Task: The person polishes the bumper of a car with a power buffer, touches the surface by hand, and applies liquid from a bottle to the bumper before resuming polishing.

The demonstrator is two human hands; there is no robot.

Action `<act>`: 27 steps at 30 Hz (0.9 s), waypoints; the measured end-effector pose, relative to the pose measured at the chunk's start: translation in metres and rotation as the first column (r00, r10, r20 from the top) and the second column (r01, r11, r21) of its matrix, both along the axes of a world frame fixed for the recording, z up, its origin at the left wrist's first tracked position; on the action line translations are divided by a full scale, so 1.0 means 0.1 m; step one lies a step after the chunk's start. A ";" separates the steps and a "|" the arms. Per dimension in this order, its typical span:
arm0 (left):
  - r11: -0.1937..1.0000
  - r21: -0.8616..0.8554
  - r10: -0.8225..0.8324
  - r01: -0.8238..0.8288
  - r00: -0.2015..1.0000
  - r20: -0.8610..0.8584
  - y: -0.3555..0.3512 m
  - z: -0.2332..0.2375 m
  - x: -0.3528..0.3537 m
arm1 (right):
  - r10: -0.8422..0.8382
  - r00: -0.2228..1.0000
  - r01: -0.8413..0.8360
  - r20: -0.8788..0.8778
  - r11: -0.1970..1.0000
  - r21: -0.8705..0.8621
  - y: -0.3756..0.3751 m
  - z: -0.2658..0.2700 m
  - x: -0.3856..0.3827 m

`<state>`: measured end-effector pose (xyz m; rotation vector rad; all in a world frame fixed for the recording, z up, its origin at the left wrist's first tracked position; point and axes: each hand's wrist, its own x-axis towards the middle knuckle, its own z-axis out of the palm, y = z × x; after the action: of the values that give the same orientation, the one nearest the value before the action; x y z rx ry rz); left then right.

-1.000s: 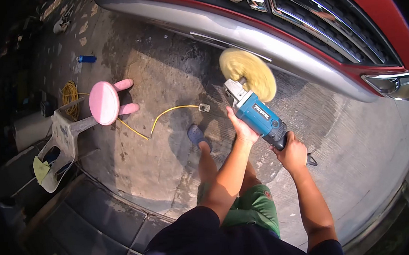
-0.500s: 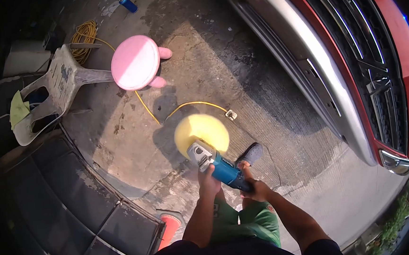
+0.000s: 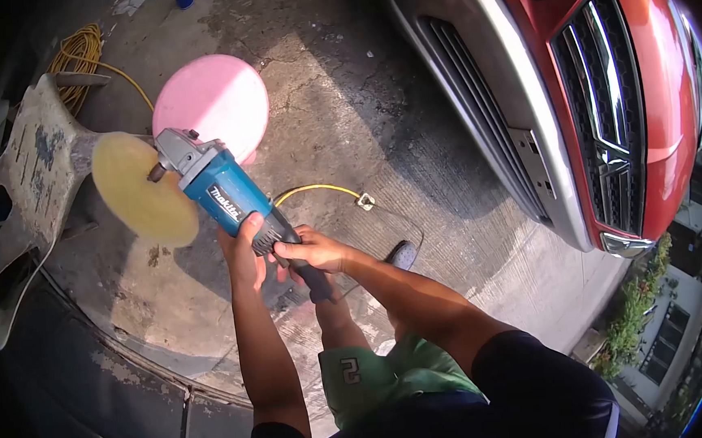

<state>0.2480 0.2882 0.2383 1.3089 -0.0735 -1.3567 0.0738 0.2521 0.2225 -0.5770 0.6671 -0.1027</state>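
A teal Makita polisher [image 3: 227, 191] with a grey metal head is raised in front of me. On its spindle sits a round yellow pad [image 3: 139, 189], tilted away to the left. My left hand [image 3: 246, 251] supports the tool's body from below, thumb along its side. My right hand [image 3: 314, 250] is wrapped round the dark rear handle, close to the left one. Some fingers of both hands are hidden behind the tool. The pink round stool [image 3: 216, 98] stands just behind the polisher's head.
A red vehicle [image 3: 588, 121] with a silver bumper fills the right side. At left are a worn plastic chair [image 3: 45, 151] and a coiled yellow cord [image 3: 79, 55]. A cable connector [image 3: 365, 202] lies on the concrete. Dark panels [image 3: 127, 389] are at lower left.
Both hands have lifted the polisher up and to the left, and its pad has turned edgeward. My right hand has moved nearer my left. The view has shifted.
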 end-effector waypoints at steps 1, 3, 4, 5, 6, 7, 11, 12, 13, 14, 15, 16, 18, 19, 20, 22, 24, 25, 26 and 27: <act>0.996 0.057 0.050 -0.061 0.983 0.177 -0.29 0.10 0.09 | -0.063 0.997 0.063 -0.037 0.998 -0.003 -0.09 -0.12 0.21; 0.988 0.128 0.003 -0.090 0.829 0.559 -0.71 -0.06 0.31 | -0.175 0.983 0.173 -0.063 0.984 -0.032 -0.21 -0.34 0.57; 0.960 0.271 -0.131 -0.071 0.739 0.661 -0.88 -0.16 0.47 | -0.177 0.976 0.171 -0.130 0.984 -0.056 -0.21 -0.47 0.66; 0.911 0.406 -0.275 -0.073 0.626 0.730 -1.02 -0.26 0.59 | -0.179 0.964 0.167 -0.195 0.983 -0.078 -0.21 -0.56 0.71; 0.883 0.463 -0.344 -0.076 0.567 0.749 -1.12 -0.32 0.62 | -0.161 0.962 0.126 -0.218 0.978 -0.167 -0.17 -0.57 0.74; 0.853 0.515 -0.408 -0.088 0.502 0.763 -1.23 -0.36 0.64 | -0.141 0.960 0.078 -0.241 0.964 -0.254 -0.10 -0.56 0.78; 0.792 0.581 -0.484 -0.188 0.389 0.784 -1.35 -0.77 0.50 | -0.367 0.929 0.326 -0.041 0.866 -0.379 0.28 -1.32 1.06; 0.769 0.589 -0.519 -0.250 0.293 0.803 -1.33 -0.89 0.42 | -0.395 0.918 0.358 -0.033 0.862 -0.358 0.26 -1.37 1.06; 0.731 0.637 -0.595 -0.243 0.228 0.771 -1.36 -0.89 0.40 | -0.337 0.934 0.293 -0.118 0.913 -0.283 0.15 -1.16 0.95; 0.693 0.680 -0.663 -0.240 0.159 0.732 -1.44 -0.85 0.41 | -0.286 0.944 0.247 -0.163 0.943 -0.224 0.06 -1.03 0.88; 0.649 0.719 -0.722 -0.248 0.094 0.685 -1.53 -0.80 0.44 | -0.232 0.951 0.201 -0.205 0.966 -0.161 -0.03 -0.91 0.81; 0.598 0.794 -0.772 -0.104 0.190 0.606 -1.69 -0.71 0.58 | -0.191 0.958 0.168 -0.213 0.978 -0.119 -0.09 -0.86 0.77; 0.740 0.672 -0.663 -0.021 0.143 0.735 -1.75 -1.20 0.90 | -0.221 0.956 0.172 -0.193 0.955 -0.240 -0.08 -0.95 0.77; 0.801 0.599 -0.596 0.021 0.127 0.793 -1.83 -1.22 0.93 | -0.236 0.954 0.174 -0.184 0.938 -0.300 -0.07 -0.99 0.77; 0.863 0.505 -0.502 0.006 0.116 0.857 -1.81 -1.23 0.92 | -0.214 0.959 0.138 -0.185 0.924 -0.356 -0.08 -1.04 0.78; 0.876 0.482 -0.478 0.010 0.146 0.866 -1.87 -1.23 0.86 | -0.086 0.965 0.010 -0.249 0.957 -0.290 -0.23 -0.95 0.70; 0.843 0.537 -0.519 -0.009 0.244 0.819 -1.90 -1.10 0.77 | -0.054 0.963 -0.008 -0.266 0.974 -0.227 -0.33 -1.08 0.58; 0.810 0.586 -0.543 -0.042 0.324 0.775 -1.94 -1.04 0.73 | -0.051 0.921 -0.081 -0.387 0.945 -0.318 -0.39 -1.23 0.50; 0.788 0.606 -0.600 -0.110 0.091 0.795 -1.90 -1.20 0.75 | -0.164 0.908 0.043 -0.387 0.952 -0.302 -0.53 -1.35 0.38; 0.775 0.613 -0.614 -0.154 0.049 0.788 -1.86 -1.26 0.76 | -0.208 0.835 0.005 -0.509 0.929 -0.370 -0.83 -1.30 0.26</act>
<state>0.3240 0.1025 0.1121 2.7240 -1.0086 -0.3618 0.1003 0.1694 0.0924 -0.9350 1.2549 -0.1719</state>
